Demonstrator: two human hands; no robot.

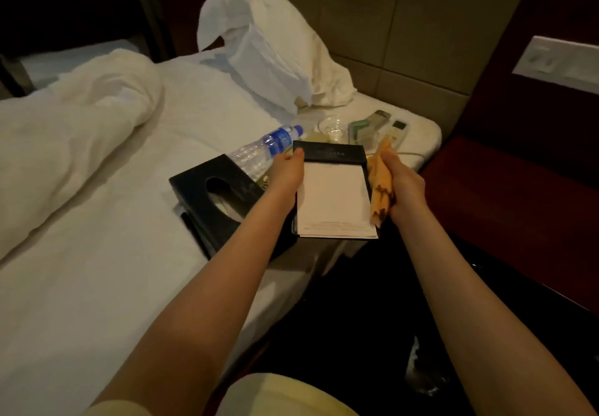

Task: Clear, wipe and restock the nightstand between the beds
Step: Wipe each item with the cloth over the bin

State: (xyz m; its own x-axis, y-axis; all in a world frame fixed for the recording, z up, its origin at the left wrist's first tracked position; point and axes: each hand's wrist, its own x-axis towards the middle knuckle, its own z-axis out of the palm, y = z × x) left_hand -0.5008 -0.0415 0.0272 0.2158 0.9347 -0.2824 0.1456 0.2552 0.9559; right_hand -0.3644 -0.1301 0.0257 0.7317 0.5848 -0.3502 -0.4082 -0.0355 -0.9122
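The left hand (287,172) grips the notepad holder (334,195) at its upper left edge and carries it over the bed's edge. The right hand (405,185) is closed round an orange cloth (381,182) against the holder's right side, kept ready, I judge, for wiping. Left of the holder lie a black tissue box (217,195) and a water bottle (265,149). Beyond it are a plastic cup (334,127) and a remote control (395,130), apparently parked off the nightstand (518,188), which stands to the holder's right.
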